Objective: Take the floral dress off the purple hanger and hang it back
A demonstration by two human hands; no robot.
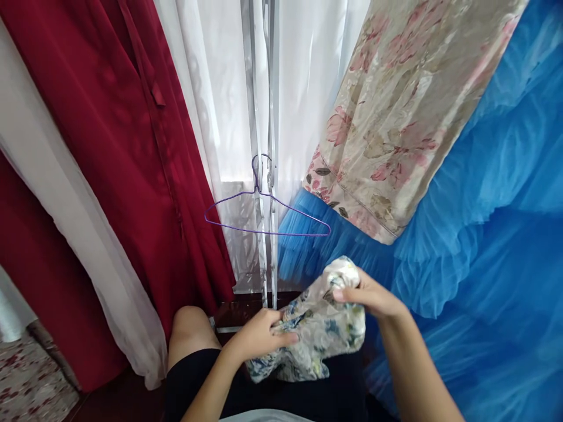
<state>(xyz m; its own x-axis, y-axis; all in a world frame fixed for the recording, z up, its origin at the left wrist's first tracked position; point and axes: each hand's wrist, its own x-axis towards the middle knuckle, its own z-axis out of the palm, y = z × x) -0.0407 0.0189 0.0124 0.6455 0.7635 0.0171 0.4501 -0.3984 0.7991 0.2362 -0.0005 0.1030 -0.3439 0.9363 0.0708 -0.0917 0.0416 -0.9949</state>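
Observation:
Bunched above my lap is a floral garment (319,331), off-white with blue, green and yellow print. My left hand (264,335) grips its left side, thumb on top and fingers partly hidden in the folds. At the upper right end, my right hand (369,293) pinches the cloth with the thumb in front, the other fingers behind it. Which kind of garment it is, the crumpled folds do not show. Beyond both hands, a bare purple wire hanger (268,231) hangs by its hook from the pale metal stand, touching neither hand.
A pale metal pole stand (263,258) rises in the middle before white curtains (308,117). Long red cloth (145,176) hangs at the left. On the right hang a beige floral garment (387,135) and a ruffled blue tulle dress (505,252), close to my right forearm.

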